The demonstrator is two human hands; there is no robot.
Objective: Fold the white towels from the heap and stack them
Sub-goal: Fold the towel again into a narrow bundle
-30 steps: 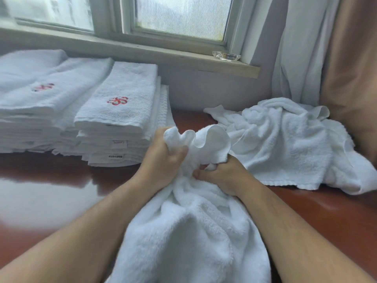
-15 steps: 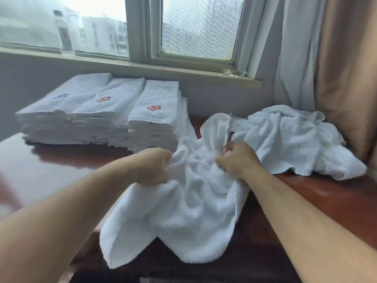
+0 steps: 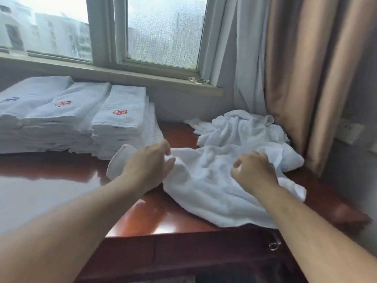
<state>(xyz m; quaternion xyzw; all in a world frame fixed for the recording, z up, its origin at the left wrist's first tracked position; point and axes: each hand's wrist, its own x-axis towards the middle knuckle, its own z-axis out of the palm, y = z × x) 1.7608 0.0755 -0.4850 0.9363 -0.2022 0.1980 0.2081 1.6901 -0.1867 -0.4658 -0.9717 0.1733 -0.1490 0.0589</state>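
A crumpled white towel (image 3: 206, 184) lies spread on the reddish wooden table (image 3: 155, 217), in front of me. My left hand (image 3: 148, 166) is at its left edge, thumb and fingers closed on a fold of the cloth, with one corner sticking out to the left of the hand. My right hand (image 3: 255, 170) hovers over the towel's right part, fingers loosely curled and holding nothing. Behind the towel, the heap of unfolded white towels (image 3: 240, 129) sits in the corner by the curtain. Stacks of folded towels (image 3: 120, 115) with red emblems stand at the left.
The stacks fill the back left of the table up to the window sill (image 3: 122, 74), where a small glass dish (image 3: 199, 80) sits. Curtains (image 3: 306, 78) hang at the right. The table's front edge has a drawer with a metal handle (image 3: 273, 245).
The towel went from bunched up in both hands to lying spread on the table. My hands moved apart, and my right hand let go of the cloth.
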